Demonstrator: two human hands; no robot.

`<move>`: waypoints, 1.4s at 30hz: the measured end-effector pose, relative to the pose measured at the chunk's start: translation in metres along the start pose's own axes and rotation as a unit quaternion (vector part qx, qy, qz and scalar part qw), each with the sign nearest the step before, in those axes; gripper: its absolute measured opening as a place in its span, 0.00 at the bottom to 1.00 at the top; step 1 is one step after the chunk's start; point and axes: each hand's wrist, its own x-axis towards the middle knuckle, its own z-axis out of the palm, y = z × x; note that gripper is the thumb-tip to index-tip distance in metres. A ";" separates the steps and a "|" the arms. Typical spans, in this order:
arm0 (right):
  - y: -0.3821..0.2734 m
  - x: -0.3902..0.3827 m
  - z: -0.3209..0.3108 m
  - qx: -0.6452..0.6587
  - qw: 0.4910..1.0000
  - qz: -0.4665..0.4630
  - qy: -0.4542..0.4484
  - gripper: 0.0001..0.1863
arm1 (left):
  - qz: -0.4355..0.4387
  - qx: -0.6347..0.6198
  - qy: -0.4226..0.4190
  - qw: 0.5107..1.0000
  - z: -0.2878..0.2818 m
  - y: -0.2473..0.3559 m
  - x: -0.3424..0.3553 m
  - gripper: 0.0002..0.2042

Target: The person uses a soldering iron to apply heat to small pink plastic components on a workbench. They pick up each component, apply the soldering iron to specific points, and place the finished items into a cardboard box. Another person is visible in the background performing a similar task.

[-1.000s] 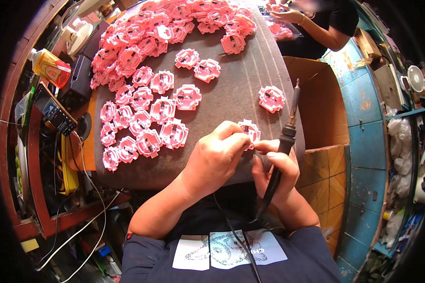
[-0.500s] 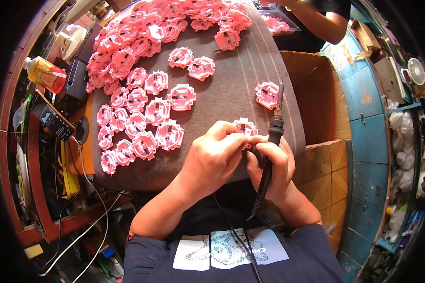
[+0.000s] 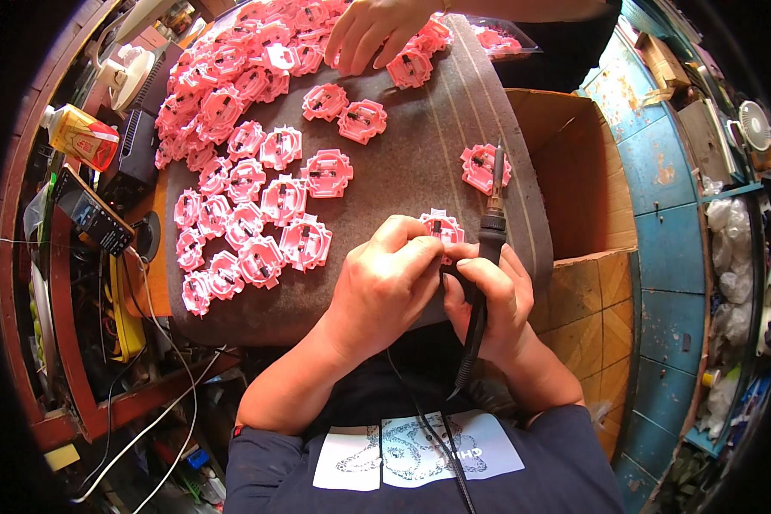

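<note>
Left hand (image 3: 385, 287) pinches a pink part (image 3: 441, 229) at the table (image 3: 420, 154) edge; right hand (image 3: 497, 300) fingers wrap the soldering iron (image 3: 488, 248). Its hot tip could slip and burn fingertips or melt plastic

Small assembly workshop. A table (image 3: 385, 171) covered with a brown mat carries dozens of identical pink plastic parts (image 3: 257, 180), spread far and left. A soldering iron (image 3: 487, 257) with trailing cord is in use at the near edge. Cables (image 3: 137, 343), a black electronic box (image 3: 94, 218) and clutter crowd the left; an open cardboard box (image 3: 565, 171) stands right.
</note>
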 end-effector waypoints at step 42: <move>-0.027 -0.020 -0.062 0.028 0.999 -0.012 -0.041 0.15 | -0.009 -0.005 -0.005 1.000 -0.002 0.003 -0.001 0.09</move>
